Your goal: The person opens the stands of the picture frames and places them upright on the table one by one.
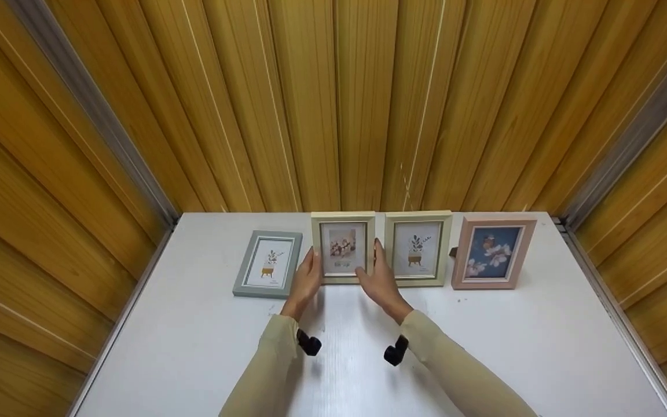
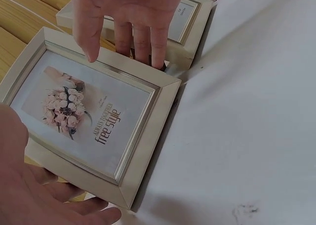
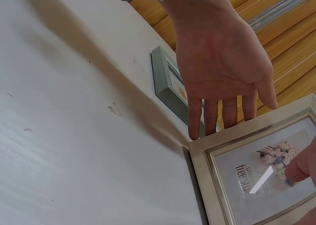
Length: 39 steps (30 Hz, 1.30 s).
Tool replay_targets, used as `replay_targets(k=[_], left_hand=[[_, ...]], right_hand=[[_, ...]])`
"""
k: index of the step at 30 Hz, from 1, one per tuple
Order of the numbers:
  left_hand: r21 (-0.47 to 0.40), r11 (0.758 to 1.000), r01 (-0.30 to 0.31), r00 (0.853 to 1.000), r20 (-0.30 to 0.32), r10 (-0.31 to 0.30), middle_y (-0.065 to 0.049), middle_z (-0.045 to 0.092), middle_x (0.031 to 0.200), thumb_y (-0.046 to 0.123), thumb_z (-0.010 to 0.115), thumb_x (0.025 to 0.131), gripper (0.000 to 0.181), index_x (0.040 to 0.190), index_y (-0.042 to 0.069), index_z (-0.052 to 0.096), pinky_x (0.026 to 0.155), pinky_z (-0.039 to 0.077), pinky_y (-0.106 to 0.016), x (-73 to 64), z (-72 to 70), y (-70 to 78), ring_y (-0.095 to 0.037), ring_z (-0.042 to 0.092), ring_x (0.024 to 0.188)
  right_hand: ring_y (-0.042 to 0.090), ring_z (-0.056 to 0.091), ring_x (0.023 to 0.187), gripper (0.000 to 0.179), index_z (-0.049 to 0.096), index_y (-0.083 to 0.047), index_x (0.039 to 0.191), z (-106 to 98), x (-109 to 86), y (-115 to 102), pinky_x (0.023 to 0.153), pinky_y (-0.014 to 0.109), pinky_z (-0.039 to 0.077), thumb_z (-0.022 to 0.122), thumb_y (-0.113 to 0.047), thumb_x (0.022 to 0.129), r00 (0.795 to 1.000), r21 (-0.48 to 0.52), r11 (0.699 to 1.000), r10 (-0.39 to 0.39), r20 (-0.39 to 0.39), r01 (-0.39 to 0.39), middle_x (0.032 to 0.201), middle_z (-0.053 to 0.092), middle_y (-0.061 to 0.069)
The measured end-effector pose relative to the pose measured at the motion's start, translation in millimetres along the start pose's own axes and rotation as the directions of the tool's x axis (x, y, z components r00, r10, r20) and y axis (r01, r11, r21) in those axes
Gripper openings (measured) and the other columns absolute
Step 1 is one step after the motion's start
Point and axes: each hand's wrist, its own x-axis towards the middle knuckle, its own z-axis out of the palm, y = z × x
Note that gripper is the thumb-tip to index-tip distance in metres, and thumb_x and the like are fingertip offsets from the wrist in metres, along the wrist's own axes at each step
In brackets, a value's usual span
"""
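Observation:
A cream picture frame (image 1: 343, 278) with a rose bouquet print stands on the white table, held between both hands. My left hand (image 1: 306, 278) grips its left side; in the right wrist view the left fingers (image 3: 210, 113) reach behind the edge. My right hand (image 1: 378, 282) holds the right side, thumb on the front and fingers at the side and back. Beside it on the right stands a second cream frame (image 1: 447, 255) with a potted-plant print. A grey-green frame (image 1: 297, 243) leans at the left, near my left hand.
A pink frame (image 1: 527, 249) with a blue flower print stands farther right, with a dark piece at its left edge. The white table (image 1: 576, 347) ends at a wood-patterned wall (image 1: 362, 104) behind the frames. Similar panels rise on both sides.

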Motion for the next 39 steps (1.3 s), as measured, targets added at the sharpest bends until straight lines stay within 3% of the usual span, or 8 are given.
replay_targets(k=[4,8,11,17,22,27,33,39], left_hand=[[0.024,1.0,-0.007,1.0,0.0,0.007,-0.025,0.037,0.159,0.031,0.036,0.112,0.058,0.157,-0.005,0.031,0.121,0.028,-0.049,-3.4,-6.8,0.5,-0.04,0.037,0.147],[0.075,0.995,-0.059,0.998,-0.006,0.059,-0.03,0.043,0.153,0.031,0.042,0.111,0.058,0.157,-0.004,0.033,0.112,0.041,-0.053,-9.7,-17.9,2.9,-0.047,0.049,0.136],[0.133,0.986,-0.097,0.995,-0.002,0.098,-0.029,0.044,0.153,0.033,0.045,0.11,0.06,0.157,-0.002,0.034,0.109,0.044,-0.056,-15.7,-29.7,4.5,-0.049,0.052,0.132],[0.209,0.965,-0.156,0.986,-0.02,0.164,-0.023,0.043,0.156,0.037,0.051,0.108,0.063,0.157,0.001,0.036,0.114,0.036,-0.06,-20.0,-54.0,1.8,-0.047,0.05,0.135],[0.266,0.952,-0.15,0.986,-0.031,0.164,-0.017,0.04,0.161,0.04,0.057,0.105,0.066,0.16,0.011,0.034,0.115,0.035,-0.06,-23.3,-73.7,-2.4,-0.043,0.048,0.139],[0.297,0.943,-0.149,0.985,-0.038,0.168,-0.016,0.041,0.16,0.037,0.062,0.103,0.069,0.161,0.012,0.034,0.112,0.041,-0.058,-25.0,-92.4,-10.7,-0.041,0.05,0.137],[0.357,0.926,-0.121,0.985,-0.076,0.158,-0.016,0.039,0.161,0.039,0.063,0.103,0.071,0.161,0.012,0.032,0.119,0.032,-0.054,-25.2,-108.6,-21.1,-0.036,0.039,0.146],[0.361,0.925,-0.116,0.983,-0.09,0.159,-0.015,0.037,0.163,0.037,0.063,0.103,0.071,0.161,0.009,0.032,0.122,0.027,-0.051,-19.5,-116.1,-28.7,-0.034,0.034,0.15]], right_hand=[[0.042,0.022,0.152,0.086,0.002,-0.011,0.166,-2.2,-5.5,-0.2,0.121,0.055,0.025,0.058,-0.014,0.101,1.0,-0.015,1.0,0.007,0.004,-0.007,0.168,0.015,0.022],[0.045,0.022,0.151,0.085,0.001,-0.011,0.166,-7.6,-13.0,-3.7,0.12,0.055,0.026,0.058,-0.015,0.102,0.999,-0.006,1.0,0.024,0.027,-0.024,0.166,0.016,0.028],[0.047,0.024,0.15,0.084,0.002,-0.011,0.166,-11.3,-19.7,-7.6,0.119,0.056,0.029,0.057,-0.016,0.103,0.998,0.003,1.0,0.021,0.051,-0.021,0.166,0.017,0.029],[0.051,0.034,0.144,0.08,0.009,-0.007,0.164,-13.9,-30.1,-16.8,0.115,0.058,0.035,0.059,-0.018,0.103,0.997,-0.034,0.999,-0.007,0.082,0.01,0.162,0.025,0.03],[0.052,0.047,0.134,0.072,0.024,0.003,0.159,-7.4,-38.5,-23.6,0.108,0.059,0.042,0.062,-0.015,0.101,0.993,-0.15,0.984,-0.083,0.087,0.095,0.153,0.04,0.035],[0.049,0.043,0.139,0.066,0.033,0.007,0.155,6.0,-45.2,-29.2,0.112,0.06,0.037,0.063,-0.017,0.1,0.984,-0.245,0.956,-0.135,0.116,0.161,0.151,0.044,0.032],[0.048,0.042,0.14,0.065,0.036,0.008,0.153,23.5,-47.8,-34.3,0.114,0.06,0.035,0.063,-0.02,0.101,0.962,-0.282,0.931,-0.177,0.209,0.232,0.151,0.045,0.03],[0.044,0.041,0.142,0.064,0.037,0.005,0.154,38.4,-45.5,-38.9,0.116,0.057,0.035,0.063,-0.023,0.102,0.94,-0.296,0.922,-0.158,0.302,0.25,0.153,0.045,0.027]])
